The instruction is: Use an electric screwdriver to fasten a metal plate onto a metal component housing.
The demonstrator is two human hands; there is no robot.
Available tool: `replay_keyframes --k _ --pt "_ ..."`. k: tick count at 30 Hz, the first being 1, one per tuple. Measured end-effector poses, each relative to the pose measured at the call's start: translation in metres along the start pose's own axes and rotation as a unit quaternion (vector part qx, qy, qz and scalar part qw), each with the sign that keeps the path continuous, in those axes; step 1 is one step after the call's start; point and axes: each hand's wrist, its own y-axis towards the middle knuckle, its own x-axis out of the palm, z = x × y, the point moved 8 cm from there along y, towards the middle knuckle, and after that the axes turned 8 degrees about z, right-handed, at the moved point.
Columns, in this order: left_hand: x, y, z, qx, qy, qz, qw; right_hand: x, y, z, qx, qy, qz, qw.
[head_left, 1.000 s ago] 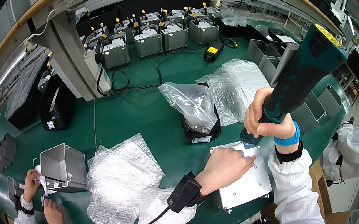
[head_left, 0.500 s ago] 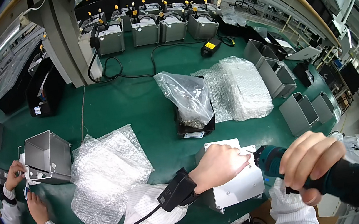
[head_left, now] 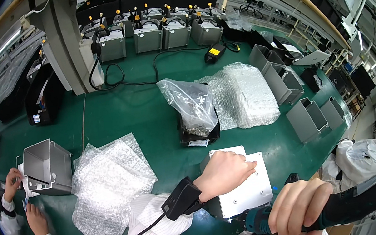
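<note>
My left hand [head_left: 225, 172] rests on the white metal panel of a box [head_left: 249, 191], near its upper right. Its fingers are curled and pressed together at the surface; whatever they may pinch is hidden. A teal and black power screwdriver [head_left: 259, 221] lies in my right hand [head_left: 300, 208], fingers wrapped round its body. The tool's tip points left, close to the panel's lower edge; contact cannot be made out. Small screws or holes dot the panel. Behind the box stands a black parts bin [head_left: 200, 136] of small metal pieces, partly covered by a clear plastic bag [head_left: 191, 103].
Bubble wrap lies on the green table left [head_left: 112, 190] and beyond the bin [head_left: 249, 94]. Open grey housings [head_left: 307, 120] stand at the right, finished-looking units [head_left: 148, 39] at the back. At left, a co-worker's hands [head_left: 12, 184] touch another grey housing [head_left: 50, 165].
The screwdriver has moved down and left, from the panel's upper right to its lower edge. My left hand stays on the panel. The whole view has shifted slightly.
</note>
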Motion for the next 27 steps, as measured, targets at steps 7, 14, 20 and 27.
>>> replay_keyframes --k 7,14,20,27 --pt "0.003 0.001 0.002 -0.002 -0.015 -0.009 1.0 -0.004 -0.015 0.019 0.053 0.009 -0.004 0.999" --pt "0.004 -0.001 0.001 0.0 -0.025 0.006 1.0 -0.005 -0.016 0.03 0.1 -0.013 0.024 0.995" --pt "0.001 0.0 0.0 -0.002 -0.019 0.005 1.0 0.005 -0.01 0.036 0.118 -0.01 0.0 0.993" --pt "0.007 0.0 -0.001 0.003 -0.036 0.014 0.999 0.008 -0.009 0.039 0.12 -0.037 0.003 0.992"
